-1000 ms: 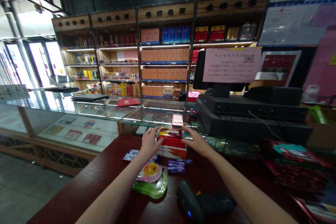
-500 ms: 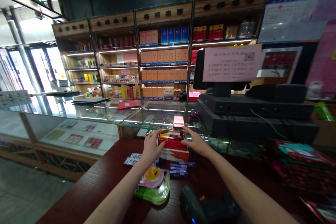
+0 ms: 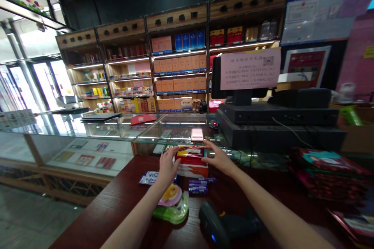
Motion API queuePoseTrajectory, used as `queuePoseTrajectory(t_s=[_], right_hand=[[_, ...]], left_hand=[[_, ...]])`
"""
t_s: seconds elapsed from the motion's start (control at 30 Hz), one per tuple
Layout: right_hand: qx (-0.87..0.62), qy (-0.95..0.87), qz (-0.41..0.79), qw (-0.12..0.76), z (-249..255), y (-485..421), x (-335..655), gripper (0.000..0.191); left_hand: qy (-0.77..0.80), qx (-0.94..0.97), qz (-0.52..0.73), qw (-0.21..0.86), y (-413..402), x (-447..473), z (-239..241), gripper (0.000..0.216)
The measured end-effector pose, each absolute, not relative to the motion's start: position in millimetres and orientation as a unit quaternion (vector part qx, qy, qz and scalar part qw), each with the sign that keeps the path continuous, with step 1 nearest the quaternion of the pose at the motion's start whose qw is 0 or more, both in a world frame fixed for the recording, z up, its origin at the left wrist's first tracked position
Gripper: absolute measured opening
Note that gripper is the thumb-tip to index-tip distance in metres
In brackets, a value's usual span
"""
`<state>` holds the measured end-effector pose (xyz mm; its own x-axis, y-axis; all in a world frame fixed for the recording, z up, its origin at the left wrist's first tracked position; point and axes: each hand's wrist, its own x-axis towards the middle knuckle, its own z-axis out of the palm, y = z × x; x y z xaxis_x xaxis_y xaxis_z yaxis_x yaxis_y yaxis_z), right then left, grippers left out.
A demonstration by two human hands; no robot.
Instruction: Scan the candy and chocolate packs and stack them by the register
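Between my hands on the dark red-brown counter sits an open display box [image 3: 193, 170] with red wrapped packets [image 3: 190, 155] in it. My left hand [image 3: 168, 165] is at the left side of the packets, thumb and fingers apart. At the right side is my right hand [image 3: 218, 158], its fingers and thumb also spread. Both hands touch or nearly touch the packets' edges; the exact contact is hard to see. Purple wrapped sticks [image 3: 198, 187] lie in front of the box. Blue-and-white packets [image 3: 148, 177] and a green-and-pink plastic pack [image 3: 175, 210] lie near my left forearm.
A black handheld scanner [image 3: 217, 221] lies between my forearms. To the right are a dark register with a monitor [image 3: 216, 78] and stacked packages [image 3: 327, 175]. Behind the counter stands a glass showcase [image 3: 175, 120], with lit shelves of boxes [image 3: 181, 64] beyond.
My left thumb has drawn slightly back from the packets' front left corner. The hands stay around the box, and the view has shifted a little.
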<state>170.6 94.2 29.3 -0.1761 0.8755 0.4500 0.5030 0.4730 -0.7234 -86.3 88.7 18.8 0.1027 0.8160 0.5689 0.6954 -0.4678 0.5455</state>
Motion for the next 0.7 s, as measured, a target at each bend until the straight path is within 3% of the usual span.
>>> queuePoseTrajectory(t_s=[0.7], right_hand=[[-0.431, -0.614, 0.369, 0.549, 15, 22, 221, 0.080]], left_hand=[[0.412, 0.757, 0.496, 0.106, 42, -38, 11, 0.041]])
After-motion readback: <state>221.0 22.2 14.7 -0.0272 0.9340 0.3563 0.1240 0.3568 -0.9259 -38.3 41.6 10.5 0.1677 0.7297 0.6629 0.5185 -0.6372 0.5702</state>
